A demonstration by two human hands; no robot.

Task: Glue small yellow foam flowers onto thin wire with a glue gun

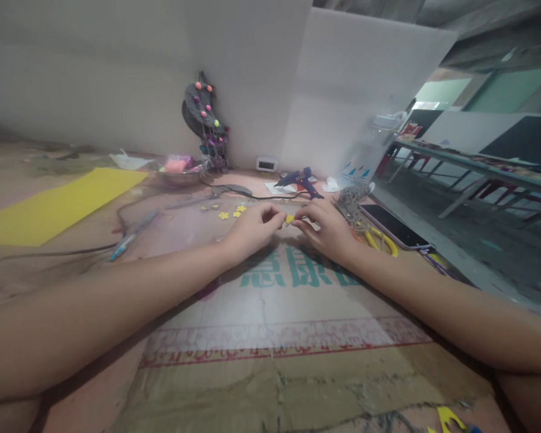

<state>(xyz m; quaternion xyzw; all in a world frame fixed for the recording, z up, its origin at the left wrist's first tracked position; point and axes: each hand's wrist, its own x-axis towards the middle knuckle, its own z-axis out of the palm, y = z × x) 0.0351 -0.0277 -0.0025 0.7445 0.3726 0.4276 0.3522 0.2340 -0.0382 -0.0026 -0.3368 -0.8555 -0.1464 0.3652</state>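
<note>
Both my hands meet over the cardboard-covered table (270,337). My left hand (252,227) and my right hand (325,227) pinch a small yellow foam piece (289,219) between their fingertips, fingers closed on it. Several small yellow foam flowers (231,212) lie just beyond my left hand. A blue glue gun (299,180) stands behind my hands, its black cable running left.
A yellow foam sheet (54,205) lies at left, a blue pen (128,236) near it. A smartphone (394,225), yellow-handled scissors (379,238) and grey twine (352,200) sit right of my hands. A dark decorated craft piece (205,117) leans on the white wall.
</note>
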